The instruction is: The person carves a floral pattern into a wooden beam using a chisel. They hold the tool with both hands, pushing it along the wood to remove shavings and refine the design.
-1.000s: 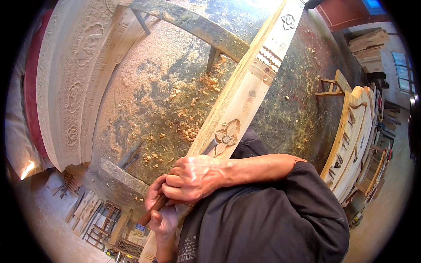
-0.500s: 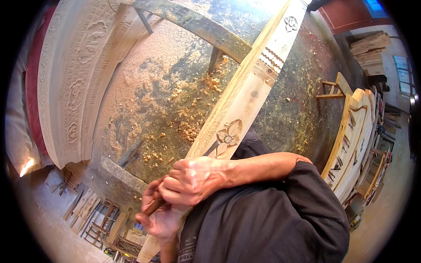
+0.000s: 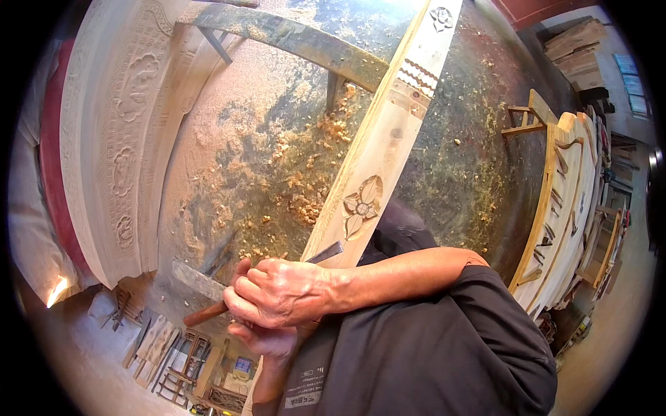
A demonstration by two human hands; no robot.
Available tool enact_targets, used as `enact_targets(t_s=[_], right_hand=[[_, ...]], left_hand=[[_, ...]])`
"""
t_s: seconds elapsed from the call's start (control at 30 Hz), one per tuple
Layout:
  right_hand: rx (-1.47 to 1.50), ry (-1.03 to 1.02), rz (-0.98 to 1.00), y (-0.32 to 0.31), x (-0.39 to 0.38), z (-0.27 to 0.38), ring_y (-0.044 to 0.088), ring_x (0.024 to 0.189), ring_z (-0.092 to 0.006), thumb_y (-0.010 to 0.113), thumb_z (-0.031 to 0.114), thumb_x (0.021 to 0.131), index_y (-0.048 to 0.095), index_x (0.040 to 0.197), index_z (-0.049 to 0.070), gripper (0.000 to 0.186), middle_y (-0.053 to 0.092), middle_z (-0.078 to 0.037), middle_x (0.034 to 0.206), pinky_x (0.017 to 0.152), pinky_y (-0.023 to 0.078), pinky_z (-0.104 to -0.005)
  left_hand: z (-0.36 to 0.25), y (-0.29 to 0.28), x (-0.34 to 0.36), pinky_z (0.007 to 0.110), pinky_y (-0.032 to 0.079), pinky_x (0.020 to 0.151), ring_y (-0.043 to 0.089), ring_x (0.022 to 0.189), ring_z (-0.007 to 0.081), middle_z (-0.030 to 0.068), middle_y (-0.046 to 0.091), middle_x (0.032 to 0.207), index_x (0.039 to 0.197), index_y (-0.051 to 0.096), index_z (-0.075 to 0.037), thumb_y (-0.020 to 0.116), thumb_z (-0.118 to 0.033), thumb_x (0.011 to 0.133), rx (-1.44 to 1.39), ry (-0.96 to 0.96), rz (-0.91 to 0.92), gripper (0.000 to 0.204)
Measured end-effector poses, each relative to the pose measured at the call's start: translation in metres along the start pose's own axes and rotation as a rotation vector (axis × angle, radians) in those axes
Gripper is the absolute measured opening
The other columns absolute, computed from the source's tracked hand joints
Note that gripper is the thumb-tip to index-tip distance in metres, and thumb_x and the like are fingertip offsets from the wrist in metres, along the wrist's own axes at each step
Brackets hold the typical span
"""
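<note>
A chisel with a brown wooden handle (image 3: 204,315) and a flat metal blade (image 3: 326,252) lies slantwise in my two hands. My right hand (image 3: 281,292) is closed round it, back of the hand up. Beneath it, my left hand (image 3: 267,341) wraps the handle from below, its fingers mostly hidden by the right. The blade is over a long pale wooden beam (image 3: 378,149), just below a carved flower (image 3: 362,208) with a round centre and pointed petals. Whether the edge touches the wood I cannot tell. Farther up the beam are a zigzag band (image 3: 418,76) and another carved flower (image 3: 441,19).
A worn trestle (image 3: 298,43) supports the beam's far part; another support (image 3: 198,279) is near my hands. Wood shavings (image 3: 305,201) litter the floor. Large carved panels (image 3: 135,90) stand left. At right, a bench (image 3: 551,229) holds several tools, beside a small stool (image 3: 531,118).
The chisel and both hands have drawn back from the flower, down and left. More of the handle sticks out past my fingers, and the blade now shows clear of the carving.
</note>
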State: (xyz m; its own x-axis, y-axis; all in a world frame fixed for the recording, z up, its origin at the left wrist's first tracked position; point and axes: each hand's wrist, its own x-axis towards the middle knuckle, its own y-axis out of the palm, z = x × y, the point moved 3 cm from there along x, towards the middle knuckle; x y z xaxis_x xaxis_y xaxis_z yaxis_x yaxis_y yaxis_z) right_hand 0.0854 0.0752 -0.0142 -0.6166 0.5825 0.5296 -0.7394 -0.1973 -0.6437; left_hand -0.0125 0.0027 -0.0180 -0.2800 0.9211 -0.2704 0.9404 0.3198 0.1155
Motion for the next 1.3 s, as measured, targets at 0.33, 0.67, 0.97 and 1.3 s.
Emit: enact_targets(t_s=[0.33,0.67,0.97,1.3], right_hand=[[0.052,-0.012,-0.074,0.001,-0.01,-0.006,0.063,0.064,-0.0194,0.064,0.029,0.085,0.062,0.1,-0.001,0.033,0.056,-0.005,0.075,0.052,0.051,-0.0329],[0.518,0.292,-0.344,-0.041,-0.025,0.015,0.072,0.068,-0.0245,0.078,0.02,0.094,0.07,0.111,-0.002,0.029,0.068,-0.009,0.083,0.051,0.053,-0.0354],[1.167,0.6,-0.531,-0.087,-0.037,0.016,0.056,0.068,-0.0046,0.062,0.017,0.11,0.068,0.123,-0.002,0.024,0.062,0.004,0.082,0.059,0.046,-0.0231],[1.415,0.622,-0.722,-0.126,-0.036,0.025,0.047,0.058,-0.0036,0.051,0.028,0.115,0.068,0.123,-0.002,0.035,0.062,-0.001,0.08,0.052,0.036,-0.0213]], left_hand=[[0.007,-0.012,-0.008,0.047,0.034,0.123,0.042,0.145,0.0283,0.0158,0.044,0.153,0.158,0.027,0.0,0.038,-0.083,0.096,0.007,-0.047,0.115,0.104],[-0.001,-0.014,-0.014,0.04,0.051,0.103,0.061,0.119,0.0243,0.0162,0.059,0.132,0.141,0.047,0.003,0.068,-0.061,0.094,0.297,-0.1,0.24,0.082],[-0.007,0.015,0.002,0.033,0.056,0.09,0.07,0.105,0.0212,0.0136,0.071,0.115,0.127,0.066,-0.003,0.071,-0.02,0.102,0.606,0.069,0.771,0.031],[-0.031,0.051,-0.009,0.033,0.057,0.071,0.07,0.076,0.0169,0.0129,0.075,0.083,0.101,0.076,0.001,0.074,-0.006,0.096,0.527,0.246,0.972,0.009]])
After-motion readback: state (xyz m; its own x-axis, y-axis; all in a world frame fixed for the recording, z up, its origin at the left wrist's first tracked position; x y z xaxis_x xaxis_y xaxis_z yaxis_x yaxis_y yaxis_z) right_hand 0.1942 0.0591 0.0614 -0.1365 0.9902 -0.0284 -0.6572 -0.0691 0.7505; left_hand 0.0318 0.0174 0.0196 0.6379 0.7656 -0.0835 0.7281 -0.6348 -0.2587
